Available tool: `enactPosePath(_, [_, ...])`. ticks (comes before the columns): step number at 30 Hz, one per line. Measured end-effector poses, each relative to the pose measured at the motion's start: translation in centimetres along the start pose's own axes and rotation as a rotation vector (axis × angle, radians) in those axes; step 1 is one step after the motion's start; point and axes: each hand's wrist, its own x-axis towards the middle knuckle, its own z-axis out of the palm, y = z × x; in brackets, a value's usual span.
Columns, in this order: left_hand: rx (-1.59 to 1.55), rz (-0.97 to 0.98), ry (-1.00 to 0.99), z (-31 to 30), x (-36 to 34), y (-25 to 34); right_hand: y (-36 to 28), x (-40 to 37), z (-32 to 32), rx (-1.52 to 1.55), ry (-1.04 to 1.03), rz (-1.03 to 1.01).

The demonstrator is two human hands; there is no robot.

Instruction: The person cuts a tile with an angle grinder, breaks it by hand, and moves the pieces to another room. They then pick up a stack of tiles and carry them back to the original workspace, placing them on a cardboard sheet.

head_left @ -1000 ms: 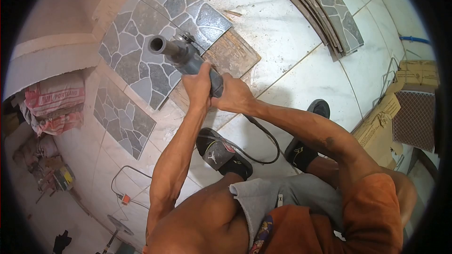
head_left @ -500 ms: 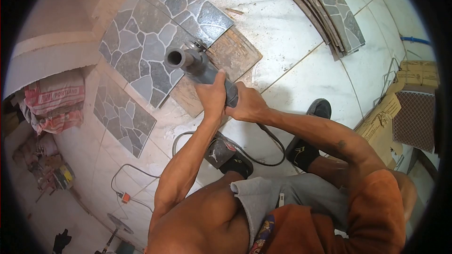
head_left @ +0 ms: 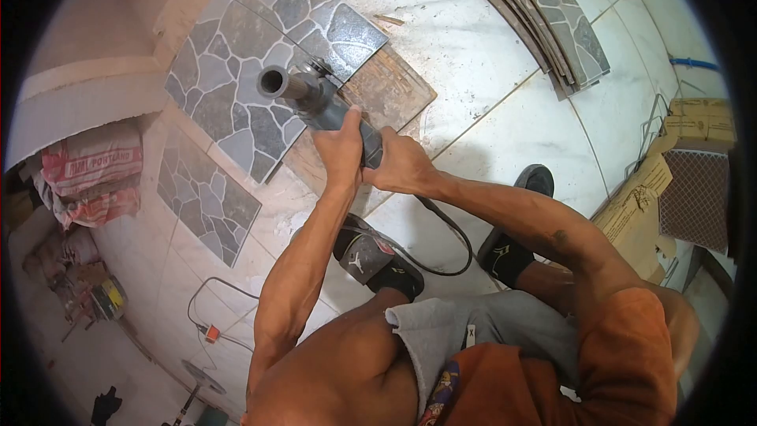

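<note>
My left hand (head_left: 341, 150) and my right hand (head_left: 404, 164) are both wrapped round the body of a grey angle grinder (head_left: 322, 109), the right one nearer its cord end. The grinder's hollow side handle (head_left: 276, 81) points up toward me. Its head is over a stone-patterned floor tile (head_left: 225, 47), at a thin dark line running across the tile; whether the disc touches cannot be made out. Under the tile lies a worn wooden board (head_left: 398, 91). The black power cord (head_left: 453, 229) loops from the grinder past my feet.
A smaller tile piece (head_left: 209, 197) lies on the floor at left. Stacked tiles (head_left: 544, 31) stand at upper right. Cardboard boxes (head_left: 639, 197) are at right. Cement bags (head_left: 95, 158) sit under a ledge. An orange connector (head_left: 212, 334) joins cords at lower left.
Both hands and the grinder have shifted a little left and up along the dark line. The tile and board look almost unmoved.
</note>
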Motion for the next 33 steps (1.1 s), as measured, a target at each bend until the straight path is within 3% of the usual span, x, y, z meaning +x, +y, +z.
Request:
enactPosePath(8, [-0.001,0.07,0.009,-0.1,0.3,-1.2,0.5,-0.2,0.4,0.028,0.014,-0.009])
enactPosePath(17, [-0.021,-0.038,0.006,0.3,-1.1,0.1,0.7,-0.6,0.4,0.018,0.013,0.018])
enactPosePath(33, [0.037,0.049,0.028,0.5,-2.1,-1.8,1.8,-2.1,0.3,0.013,-0.015,0.034])
